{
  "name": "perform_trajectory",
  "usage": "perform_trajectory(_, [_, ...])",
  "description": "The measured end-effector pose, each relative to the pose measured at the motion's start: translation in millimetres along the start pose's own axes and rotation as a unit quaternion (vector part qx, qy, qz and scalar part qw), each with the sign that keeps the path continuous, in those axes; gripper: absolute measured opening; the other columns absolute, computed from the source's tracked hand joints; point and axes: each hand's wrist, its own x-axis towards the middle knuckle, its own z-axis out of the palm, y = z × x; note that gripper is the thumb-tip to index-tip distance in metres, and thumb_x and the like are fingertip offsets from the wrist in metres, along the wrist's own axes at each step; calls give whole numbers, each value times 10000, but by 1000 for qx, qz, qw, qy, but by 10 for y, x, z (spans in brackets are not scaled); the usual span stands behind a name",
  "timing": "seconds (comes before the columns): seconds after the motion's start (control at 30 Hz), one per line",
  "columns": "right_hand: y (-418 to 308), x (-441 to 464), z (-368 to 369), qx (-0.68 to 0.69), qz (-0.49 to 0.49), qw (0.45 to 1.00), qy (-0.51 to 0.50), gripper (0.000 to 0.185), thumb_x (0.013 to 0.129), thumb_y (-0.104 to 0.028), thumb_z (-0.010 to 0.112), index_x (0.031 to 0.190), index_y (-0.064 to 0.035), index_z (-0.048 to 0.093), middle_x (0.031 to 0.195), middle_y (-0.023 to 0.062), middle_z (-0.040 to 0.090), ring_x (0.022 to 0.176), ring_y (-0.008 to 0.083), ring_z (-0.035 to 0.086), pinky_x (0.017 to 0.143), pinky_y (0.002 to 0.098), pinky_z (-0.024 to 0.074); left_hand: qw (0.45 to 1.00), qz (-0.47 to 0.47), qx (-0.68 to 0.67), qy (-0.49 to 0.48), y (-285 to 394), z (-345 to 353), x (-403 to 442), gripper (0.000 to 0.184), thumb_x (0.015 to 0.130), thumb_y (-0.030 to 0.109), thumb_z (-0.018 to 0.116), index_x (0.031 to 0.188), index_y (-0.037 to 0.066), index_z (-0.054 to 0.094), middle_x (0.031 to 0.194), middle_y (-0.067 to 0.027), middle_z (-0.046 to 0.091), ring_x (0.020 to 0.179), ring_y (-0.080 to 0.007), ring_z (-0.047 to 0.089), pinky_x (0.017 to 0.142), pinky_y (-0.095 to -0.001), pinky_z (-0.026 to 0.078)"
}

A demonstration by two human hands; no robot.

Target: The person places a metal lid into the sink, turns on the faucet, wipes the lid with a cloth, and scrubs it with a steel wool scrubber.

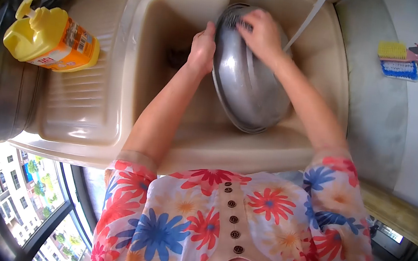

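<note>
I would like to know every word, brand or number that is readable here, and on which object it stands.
Nothing reads with certainty.
Yellow pump bottle: red characters on its label, too blurred and slanted to quote.
Barcode on that label: its digits are too small.
Metal basin: no text visible.

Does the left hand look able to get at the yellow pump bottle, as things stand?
Probably yes: the yellow pump bottle is on the drainboard at that side, and nothing visible blocks the way. However, the left hand is at the edge of the metal basin, so it would likely need to leave that first.
</note>
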Motion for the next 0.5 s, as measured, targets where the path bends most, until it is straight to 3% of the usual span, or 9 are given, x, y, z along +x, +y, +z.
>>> perform_trajectory(0.07, [-393,-357,-305,14,-101,993,-52,150,674,-196,691,804,-127,666,831,50,548,848,243,522,718,390,449,1000,-10,-3,-1,33,67,-47,437,945,376,406,1018,-31,547,924,-100,606,771,-200,586,718,-334,487])
perform_trajectory(0.13, [-540,-426,-485,-31,-107,989,-96,188,663,-166,691,840,-106,671,872,66,562,865,255,524,739,375,454,1000,-16,7,-5,81,200,-148,406,946,378,406,946,3,563,862,-59,603,747,-156,565,677,-321,474])
perform_trajectory(0.2, [-315,-60,-477,-120,-71,989,-43,215,685,-209,678,874,-108,673,889,66,571,869,262,524,742,389,455,992,46,116,-31,119,376,-374,536,935,421,405,1112,-71,527,1027,-131,569,910,-191,521,840,-325,424])
perform_trajectory(0.27, [89,326,-441,-167,75,981,-66,251,762,-288,606,965,-153,666,987,78,617,987,277,553,801,414,466,980,101,167,-39,9,379,-317,577,941,436,391,1135,-92,516,1023,-119,565,928,-162,489,880,-306,388])
perform_trajectory(0.33, [270,565,-634,-63,273,949,-144,268,774,-276,581,996,-146,656,891,72,669,872,256,622,788,391,488,968,133,209,-31,26,457,-423,591,944,443,384,1128,-102,520,1004,-104,567,917,-146,480,867,-290,388])
perform_trajectory(0.4, [193,450,-658,-154,172,967,-109,241,773,-275,586,959,-146,670,939,63,650,936,261,592,798,416,471,963,134,229,-37,52,463,-482,590,944,449,383,1077,-105,539,955,-83,568,883,-132,468,840,-277,392])
perform_trajectory(0.47, [-138,204,-665,-238,7,961,-144,221,771,-283,593,923,-148,679,997,55,617,1005,272,547,824,452,445,964,140,221,-54,43,438,-435,580,945,448,383,1019,-101,554,896,-60,561,840,-121,452,804,-268,396])
perform_trajectory(0.5, [-348,133,-742,-203,-23,958,-202,226,764,-292,604,923,-147,674,1026,55,586,1044,282,508,844,485,421,965,141,209,-74,9,407,-386,570,946,444,383,986,-96,560,861,-47,554,814,-117,442,782,-265,398])
